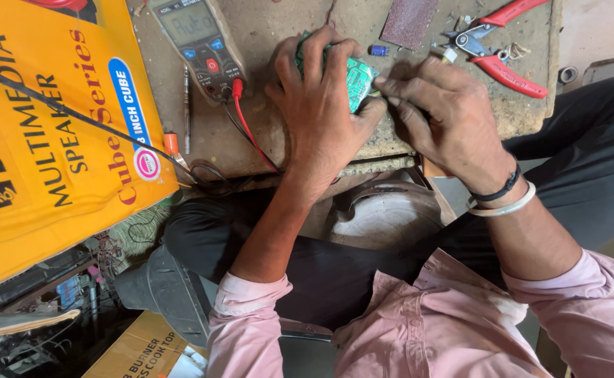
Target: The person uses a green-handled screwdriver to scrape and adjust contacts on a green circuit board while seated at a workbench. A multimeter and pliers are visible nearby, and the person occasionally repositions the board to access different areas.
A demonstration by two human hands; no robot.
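Fingers (321, 49) gripping green circuit board (358, 78), yellow carton (34, 119) (left, blue oval label)

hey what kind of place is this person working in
Probably a small electronics repair bench. The left hand holds a green circuit board while the right hand works at its edge; a digital multimeter with test leads and red-handled cutters lie on the worn worktop.

Shirt (419, 329): pale pink, long sleeves with cuffs turned back on both forearms. Trousers (335, 269): dark, probably black. Right wrist: one thin black band (497, 192) and one white bangle (506, 207).
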